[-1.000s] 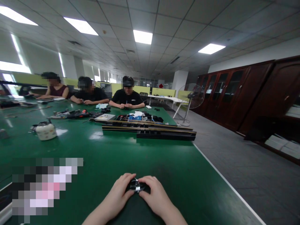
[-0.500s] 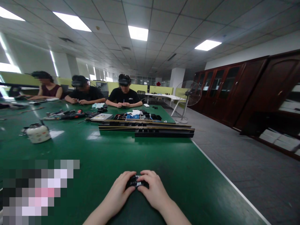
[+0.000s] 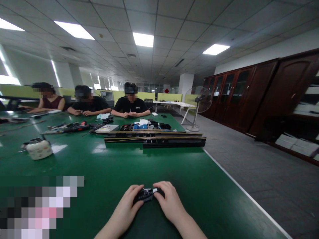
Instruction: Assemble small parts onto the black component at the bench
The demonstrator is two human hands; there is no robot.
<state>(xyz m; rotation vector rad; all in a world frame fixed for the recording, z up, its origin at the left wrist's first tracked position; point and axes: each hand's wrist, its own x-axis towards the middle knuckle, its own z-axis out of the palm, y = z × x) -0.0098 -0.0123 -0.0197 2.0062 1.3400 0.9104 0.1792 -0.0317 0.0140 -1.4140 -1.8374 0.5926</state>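
Between my hands, low over the near part of the green table, is a small black device (image 3: 147, 194) with shiny and light parts on it. I cannot make out its exact kind. My left hand (image 3: 131, 199) grips the left end, thumb below and fingers curled over the top. At the other end my right hand (image 3: 169, 198) pinches a dark curved part with a small white piece (image 3: 155, 190) beside the fingertips. Whether that part is joined to the device is hard to tell. The fingers hide both ends.
Long black rails (image 3: 174, 142) with thin yellowish rods lie across the table (image 3: 119, 166). Behind them sit a blue box (image 3: 140, 126) and tools (image 3: 77, 127). A patterned pot (image 3: 40, 149) stands at left. Several people sit along the far side. A fan (image 3: 198, 99) stands beyond the table.
My right hand has shifted slightly right, away from my left. More of the device's middle now shows between them, and the white piece sits higher and further right. The camera view has tilted up slightly.
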